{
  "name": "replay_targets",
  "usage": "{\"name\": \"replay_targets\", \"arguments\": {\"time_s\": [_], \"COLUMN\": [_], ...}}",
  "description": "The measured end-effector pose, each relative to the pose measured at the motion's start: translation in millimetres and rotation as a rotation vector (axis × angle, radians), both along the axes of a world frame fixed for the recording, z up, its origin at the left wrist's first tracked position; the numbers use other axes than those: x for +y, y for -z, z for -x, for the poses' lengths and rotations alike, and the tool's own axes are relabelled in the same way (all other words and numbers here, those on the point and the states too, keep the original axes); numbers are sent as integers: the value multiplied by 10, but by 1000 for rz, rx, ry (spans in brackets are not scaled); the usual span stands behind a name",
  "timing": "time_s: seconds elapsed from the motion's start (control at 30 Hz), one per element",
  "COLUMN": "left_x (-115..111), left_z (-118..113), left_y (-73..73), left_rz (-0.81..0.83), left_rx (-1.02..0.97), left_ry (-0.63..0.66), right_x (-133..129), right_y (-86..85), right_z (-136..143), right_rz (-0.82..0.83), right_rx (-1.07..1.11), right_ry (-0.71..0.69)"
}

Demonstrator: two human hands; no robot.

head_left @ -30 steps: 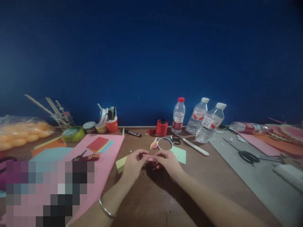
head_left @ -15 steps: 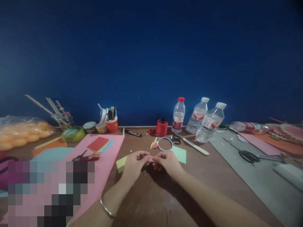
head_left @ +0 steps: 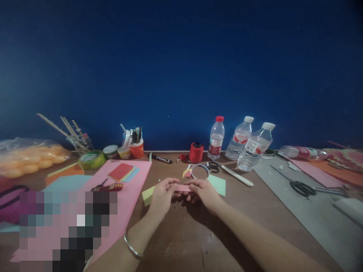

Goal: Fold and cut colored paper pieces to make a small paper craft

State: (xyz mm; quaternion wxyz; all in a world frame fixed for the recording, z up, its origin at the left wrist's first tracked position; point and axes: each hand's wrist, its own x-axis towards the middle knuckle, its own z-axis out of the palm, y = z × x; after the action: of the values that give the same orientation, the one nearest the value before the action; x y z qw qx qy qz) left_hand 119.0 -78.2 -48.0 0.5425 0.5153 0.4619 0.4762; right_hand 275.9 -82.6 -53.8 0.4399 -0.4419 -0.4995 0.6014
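Observation:
Between my two hands is a narrow pink paper strip [head_left: 183, 187], held level above the brown table [head_left: 181, 241]. My left hand [head_left: 164, 194] pinches its left end, and my right hand [head_left: 202, 192] pinches its right end. Fingers of both hands curl beneath the strip. A yellow-green sheet [head_left: 148, 195] lies beside my left hand, a mint green sheet [head_left: 218, 184] beside my right. Just beyond the hands are a small yellow and pink folded paper fan [head_left: 186, 173] and a roll of tape [head_left: 200, 172].
Behind stand a red spool [head_left: 196, 152], three upright bottles [head_left: 216, 141] and a cup of pens [head_left: 137, 149]. Pink sheets [head_left: 141, 172] lie left, with folding tools on them. Black scissors [head_left: 302, 188] rest on a grey sheet [head_left: 283, 200] at right.
My hands have moved slightly apart, and more of the pink strip shows between them. The whole view has shifted a little, so things appear farther right.

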Motion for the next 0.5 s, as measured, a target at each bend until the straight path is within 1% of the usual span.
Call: {"name": "replay_targets", "arguments": {"time_s": [0.1,0.17,0.23,0.33,0.43,0.5], "left_x": [-28,-60,-90,-115,-122,-125], "left_z": [9,3,-7,-19,-25,-28], "left_y": [-37,-79,-121,-159,-166,-166], "left_rz": [-125,-248,-337,-351,-322,-322], "left_rx": [120,273,414,489,478,465], "left_ry": [9,12,46,90,100,130], "right_x": [5,-1,-12,-35,-51,-56], "right_y": [6,-6,-28,-69,-94,-91], "right_z": [-5,-4,2,14,15,11], "right_rz": [-4,-9,-29,-80,-131,-147], "right_rx": [26,11,-7,-11,-3,18], "right_ry": [-7,-4,3,20,46,55]}}
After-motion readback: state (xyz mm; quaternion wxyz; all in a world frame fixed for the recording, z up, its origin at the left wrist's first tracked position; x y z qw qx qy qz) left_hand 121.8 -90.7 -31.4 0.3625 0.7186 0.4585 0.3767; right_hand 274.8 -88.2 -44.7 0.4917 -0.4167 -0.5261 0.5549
